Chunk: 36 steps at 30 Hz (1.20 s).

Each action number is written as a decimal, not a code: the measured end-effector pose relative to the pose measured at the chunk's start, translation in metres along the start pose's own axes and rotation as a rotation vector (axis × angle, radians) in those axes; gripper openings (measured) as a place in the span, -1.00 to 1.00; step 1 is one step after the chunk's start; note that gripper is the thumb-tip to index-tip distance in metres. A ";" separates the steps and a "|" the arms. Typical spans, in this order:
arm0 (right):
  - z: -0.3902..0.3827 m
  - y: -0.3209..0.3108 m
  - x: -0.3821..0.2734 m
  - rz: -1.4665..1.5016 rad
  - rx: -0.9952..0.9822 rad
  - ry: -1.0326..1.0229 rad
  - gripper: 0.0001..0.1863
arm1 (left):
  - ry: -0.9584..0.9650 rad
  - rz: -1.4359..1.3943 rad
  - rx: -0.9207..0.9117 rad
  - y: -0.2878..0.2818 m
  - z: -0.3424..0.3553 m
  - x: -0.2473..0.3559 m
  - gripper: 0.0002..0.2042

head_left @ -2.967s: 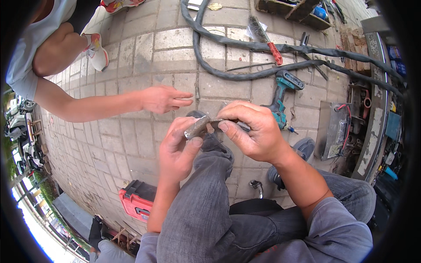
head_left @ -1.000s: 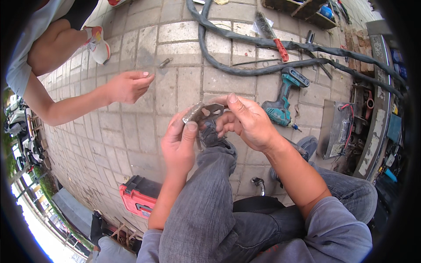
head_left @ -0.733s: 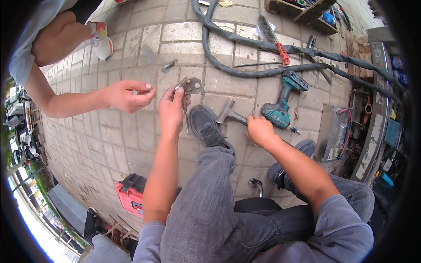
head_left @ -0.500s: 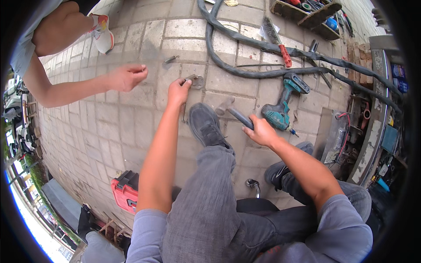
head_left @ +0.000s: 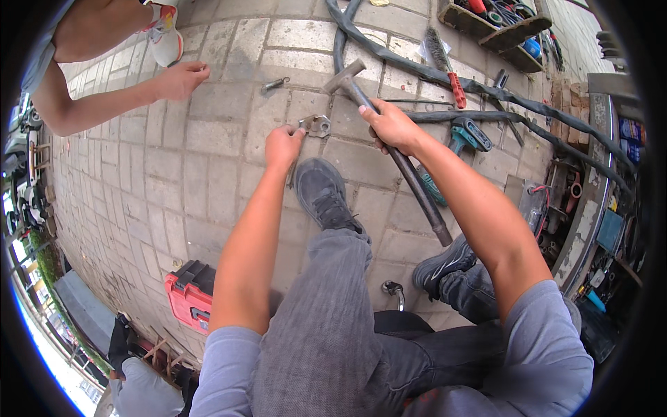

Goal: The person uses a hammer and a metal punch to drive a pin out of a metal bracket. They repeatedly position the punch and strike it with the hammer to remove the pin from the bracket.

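Note:
A long-handled hammer [head_left: 417, 186] is gripped near its head by my right hand [head_left: 394, 130]. Its steel head points away from me, over the paving beyond the bracket, and its dark handle slants back towards my right foot. My left hand [head_left: 283, 147] is closed, thumb and fingertips pinching the left edge of a small metal bracket [head_left: 318, 126] with holes, low over the paving. A thin rod-like piece shows below that hand; whether it is held I cannot tell. Farther off, a bolt-like part [head_left: 274, 85] lies on the bricks.
A teal cordless driver [head_left: 432, 185] lies partly behind the hammer handle. Thick black cable [head_left: 445, 76] and a red-handled wire brush [head_left: 456, 90] lie beyond. A co-worker's hand [head_left: 182, 80] hovers at far left. A red toolbox [head_left: 187, 295] and a wooden tool tray [head_left: 479, 31] stand nearby.
My right hand has moved forward and left, and the hammer's full handle now shows. The bracket is less covered by my left hand. The co-worker's hand has drawn back.

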State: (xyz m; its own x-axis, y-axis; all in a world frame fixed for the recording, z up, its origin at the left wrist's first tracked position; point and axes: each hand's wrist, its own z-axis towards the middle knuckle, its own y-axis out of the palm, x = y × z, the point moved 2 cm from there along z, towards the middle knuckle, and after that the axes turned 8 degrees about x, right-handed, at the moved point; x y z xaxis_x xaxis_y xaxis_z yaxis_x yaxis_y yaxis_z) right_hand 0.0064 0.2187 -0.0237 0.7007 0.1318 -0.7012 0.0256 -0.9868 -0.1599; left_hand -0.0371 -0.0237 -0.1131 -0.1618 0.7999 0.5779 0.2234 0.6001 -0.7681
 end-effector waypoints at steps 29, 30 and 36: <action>-0.024 -0.006 0.047 0.199 0.072 0.108 -0.65 | -0.002 0.087 -0.095 -0.002 -0.033 0.003 -0.72; -0.023 -0.003 0.045 0.191 0.081 0.059 -0.65 | 0.005 0.095 -0.096 -0.002 -0.032 0.001 -0.72; -0.039 0.022 0.061 -0.024 -0.060 0.036 -0.55 | 0.025 0.100 -0.096 -0.001 -0.030 -0.005 -0.71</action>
State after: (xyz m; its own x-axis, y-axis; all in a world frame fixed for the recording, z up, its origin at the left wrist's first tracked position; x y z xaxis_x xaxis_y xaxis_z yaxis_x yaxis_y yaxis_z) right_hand 0.0776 0.2010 -0.0436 0.7242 0.1536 -0.6723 0.0852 -0.9873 -0.1337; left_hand -0.0075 -0.0279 -0.1071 -0.1104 0.8546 0.5073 0.3282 0.5132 -0.7930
